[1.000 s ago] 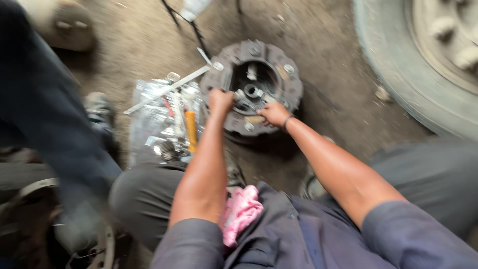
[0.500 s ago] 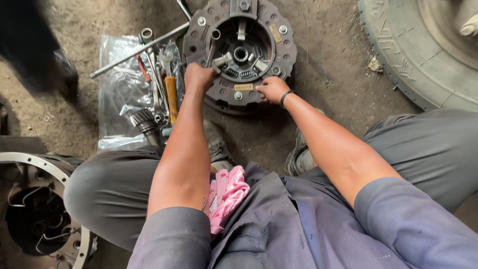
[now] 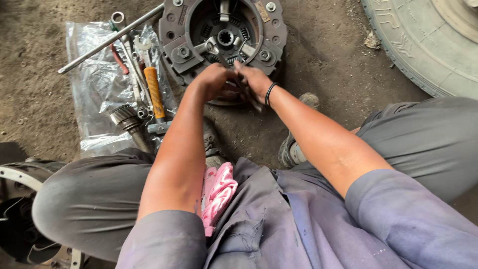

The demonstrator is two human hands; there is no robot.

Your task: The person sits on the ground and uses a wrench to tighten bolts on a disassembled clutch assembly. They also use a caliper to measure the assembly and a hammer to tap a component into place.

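**Hands at the near edge of the clutch assembly**

The work area is a bare dirt floor (image 3: 323, 55), dusty and stained. On it, directly ahead of my knees, lies the round clutch assembly (image 3: 224, 37), a grey metal disc with bolts around its rim and a splined hub at its centre. Its far edge runs out of the top of the view.

My left hand (image 3: 211, 82) and my right hand (image 3: 254, 79) meet at the near rim of the assembly, knuckles almost touching. Both are curled narrow, fingers drawn in toward each other. A thin dark piece (image 3: 246, 92) shows between them, but it is blurred; I cannot tell what it is or which hand grips it. A black band (image 3: 269, 94) sits on my right wrist.

Left of the assembly, a clear plastic sheet (image 3: 94, 84) is spread on the ground. On it lie:
- a long steel bar (image 3: 109, 40), slanting up to the assembly's rim;
- an orange-handled tool (image 3: 154, 92);
- several spanners (image 3: 130, 60);
- a toothed gear shaft (image 3: 127, 119).

A pink rag (image 3: 219, 192) rests in my lap between my grey trouser legs. A large tyre (image 3: 423, 45) fills the upper right corner. A round metal housing (image 3: 20, 199) sits at the lower left edge, beside my left knee.
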